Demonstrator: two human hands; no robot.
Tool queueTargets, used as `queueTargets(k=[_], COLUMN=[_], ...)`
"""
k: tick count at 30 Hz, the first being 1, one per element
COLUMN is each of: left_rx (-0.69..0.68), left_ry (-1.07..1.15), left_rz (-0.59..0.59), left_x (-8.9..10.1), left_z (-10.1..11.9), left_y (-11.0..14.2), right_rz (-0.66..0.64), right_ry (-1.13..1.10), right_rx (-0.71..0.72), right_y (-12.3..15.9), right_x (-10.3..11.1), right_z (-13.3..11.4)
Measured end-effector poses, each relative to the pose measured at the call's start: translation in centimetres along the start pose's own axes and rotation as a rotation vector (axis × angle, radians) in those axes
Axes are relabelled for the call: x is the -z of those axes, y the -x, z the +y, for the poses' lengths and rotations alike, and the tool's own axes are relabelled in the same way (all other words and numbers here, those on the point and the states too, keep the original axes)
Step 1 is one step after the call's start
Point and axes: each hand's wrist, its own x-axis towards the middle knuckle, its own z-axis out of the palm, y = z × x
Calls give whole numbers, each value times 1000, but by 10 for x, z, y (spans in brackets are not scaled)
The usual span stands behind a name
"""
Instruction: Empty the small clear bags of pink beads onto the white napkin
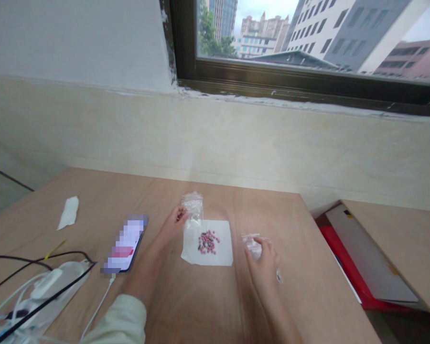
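left hand (172, 223), clear bag (192, 205); right hand (262, 263), crumpled bag (252, 246)

Pink and dark beads (208, 241) lie on a white paper sheet (225, 248); the plastic bags (192, 205) are clear, the surface (215, 306) tan wood-grain, the sleeve (118, 320) cream, a folder (340, 267) red.

The bags (192, 203) are thin glossy clear plastic, the sheet (225, 253) matt white paper, the tabletop (301, 286) smooth pale wood.

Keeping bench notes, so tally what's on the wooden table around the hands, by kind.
Small clear plastic bags: 2 (one in the left hand, one in the right hand)
Pile of pink beads: 1 (beads too small to count singly)
White paper sheet: 1
Phone: 1
White tissue: 1
Total: 6
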Motion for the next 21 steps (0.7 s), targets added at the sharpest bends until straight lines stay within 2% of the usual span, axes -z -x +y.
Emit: queueTargets(k=[2,4,6,9,12,15,19,21], left_rx=[1,-5,-18,-33,-43,-40,26,-15], left_ry=[-43,-83,-119,-154,-167,-153,-59,-46], left_rz=[92,169,238,311,327,269,-23,-156], left_x=[5,6,6,9,16,22,17,8], left_z=[0,-3,-7,-10,-6,3,16,23], left_y=[-31,-54,-67,-67,-47,-12,39,59], right_rz=[22,-6,-22,-38,-67,-25,141,110], right_ry=[204,296,283,160,45,-3,-111,-305], right_rx=[-51,-85,-77,-62,-119,-212,-312,-305], right_y=[2,7,14,22,23,21,20,23], right_x=[4,3,0,-1,7,26,52,55], right_z=[15,28,37,47,50,45,28,12])
